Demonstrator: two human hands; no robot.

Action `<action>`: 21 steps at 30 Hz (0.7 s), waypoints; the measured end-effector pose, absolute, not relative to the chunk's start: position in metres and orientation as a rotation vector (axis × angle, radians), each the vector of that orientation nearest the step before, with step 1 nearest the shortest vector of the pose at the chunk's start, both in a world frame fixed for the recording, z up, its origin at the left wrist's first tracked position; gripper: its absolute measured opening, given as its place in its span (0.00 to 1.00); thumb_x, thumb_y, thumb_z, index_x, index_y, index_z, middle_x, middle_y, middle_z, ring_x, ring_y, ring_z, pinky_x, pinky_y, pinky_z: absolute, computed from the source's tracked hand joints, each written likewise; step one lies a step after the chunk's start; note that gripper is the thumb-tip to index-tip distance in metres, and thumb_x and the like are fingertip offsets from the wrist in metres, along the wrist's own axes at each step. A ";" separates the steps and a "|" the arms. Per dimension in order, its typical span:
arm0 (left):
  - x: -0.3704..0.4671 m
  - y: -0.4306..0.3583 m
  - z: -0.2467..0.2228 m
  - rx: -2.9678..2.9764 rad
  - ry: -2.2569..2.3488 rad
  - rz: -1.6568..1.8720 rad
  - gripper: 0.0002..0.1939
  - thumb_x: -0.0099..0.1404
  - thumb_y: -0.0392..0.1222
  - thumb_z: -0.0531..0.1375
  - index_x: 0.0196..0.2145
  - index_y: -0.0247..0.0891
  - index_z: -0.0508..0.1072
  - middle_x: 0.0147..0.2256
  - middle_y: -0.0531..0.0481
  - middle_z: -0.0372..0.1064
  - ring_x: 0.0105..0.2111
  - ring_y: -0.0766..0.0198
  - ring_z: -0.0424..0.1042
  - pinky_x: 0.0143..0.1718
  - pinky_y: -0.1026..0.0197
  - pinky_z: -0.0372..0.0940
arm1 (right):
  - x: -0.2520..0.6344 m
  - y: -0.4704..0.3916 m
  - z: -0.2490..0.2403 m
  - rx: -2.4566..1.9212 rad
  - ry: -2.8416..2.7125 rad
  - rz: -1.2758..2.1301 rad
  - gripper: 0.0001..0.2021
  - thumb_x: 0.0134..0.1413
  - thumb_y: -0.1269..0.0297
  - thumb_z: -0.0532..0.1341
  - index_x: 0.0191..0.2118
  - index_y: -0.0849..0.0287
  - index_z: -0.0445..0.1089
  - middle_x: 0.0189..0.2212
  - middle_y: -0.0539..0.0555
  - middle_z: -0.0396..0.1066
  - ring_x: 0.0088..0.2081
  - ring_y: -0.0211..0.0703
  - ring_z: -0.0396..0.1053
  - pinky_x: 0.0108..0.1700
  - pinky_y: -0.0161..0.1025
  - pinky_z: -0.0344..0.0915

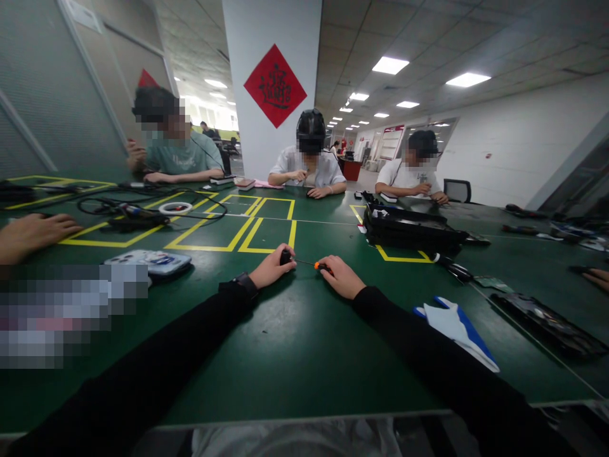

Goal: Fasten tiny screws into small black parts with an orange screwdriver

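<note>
Over the middle of the green table, my left hand is closed around a small black part of a kind I cannot make out. My right hand grips a screwdriver by its orange and black handle. Its thin shaft lies level and points left at the black part. Whether the tip touches the part is too small to tell. Both forearms wear black sleeves, and a dark band circles the left wrist.
A phone lies left, near another person's hand. Cables and a white tape roll are behind it. At right are a long black casing, a blue-white glove and an opened black device. Several people sit across.
</note>
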State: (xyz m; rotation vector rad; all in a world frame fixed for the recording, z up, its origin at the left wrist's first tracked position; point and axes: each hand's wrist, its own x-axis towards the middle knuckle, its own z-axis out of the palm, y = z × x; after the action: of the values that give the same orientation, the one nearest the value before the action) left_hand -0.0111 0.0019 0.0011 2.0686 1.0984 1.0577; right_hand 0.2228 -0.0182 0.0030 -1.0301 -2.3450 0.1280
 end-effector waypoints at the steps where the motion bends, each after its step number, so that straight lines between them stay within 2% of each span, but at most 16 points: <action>1: -0.011 0.002 0.001 2.068 1.097 1.058 0.12 0.55 0.43 0.56 0.38 0.39 0.61 0.31 0.53 0.64 0.29 0.68 0.64 0.35 0.61 0.61 | 0.223 -0.019 0.003 -1.029 -2.346 0.137 0.09 0.55 0.70 0.52 0.42 0.60 0.63 0.36 0.55 0.63 0.40 0.41 0.59 0.44 0.39 0.56; 10: -0.011 0.003 -0.002 2.061 1.063 1.084 0.12 0.55 0.42 0.56 0.37 0.38 0.60 0.29 0.55 0.63 0.25 0.70 0.63 0.32 0.63 0.61 | 0.222 -0.019 0.003 -1.035 -2.350 0.116 0.09 0.54 0.68 0.54 0.42 0.62 0.63 0.37 0.56 0.63 0.40 0.42 0.59 0.44 0.39 0.57; 16: -0.010 0.003 -0.001 2.072 1.071 1.082 0.11 0.55 0.42 0.56 0.37 0.38 0.60 0.29 0.55 0.62 0.26 0.70 0.63 0.33 0.63 0.61 | 0.222 -0.016 0.002 -1.038 -2.359 0.096 0.08 0.53 0.68 0.54 0.39 0.62 0.64 0.35 0.56 0.63 0.39 0.41 0.59 0.43 0.39 0.57; 21: -0.011 0.003 -0.001 2.074 1.085 1.078 0.11 0.55 0.42 0.56 0.36 0.38 0.60 0.30 0.55 0.63 0.26 0.69 0.63 0.34 0.63 0.61 | 0.222 -0.017 0.002 -1.045 -2.338 0.125 0.09 0.53 0.67 0.54 0.41 0.62 0.64 0.36 0.56 0.64 0.40 0.41 0.59 0.43 0.39 0.57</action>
State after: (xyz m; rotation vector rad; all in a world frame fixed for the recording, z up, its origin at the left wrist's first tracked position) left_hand -0.0107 0.0032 -0.0013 2.0736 1.0854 1.0783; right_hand 0.2215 -0.0174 0.0023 -1.0454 -2.3377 0.1253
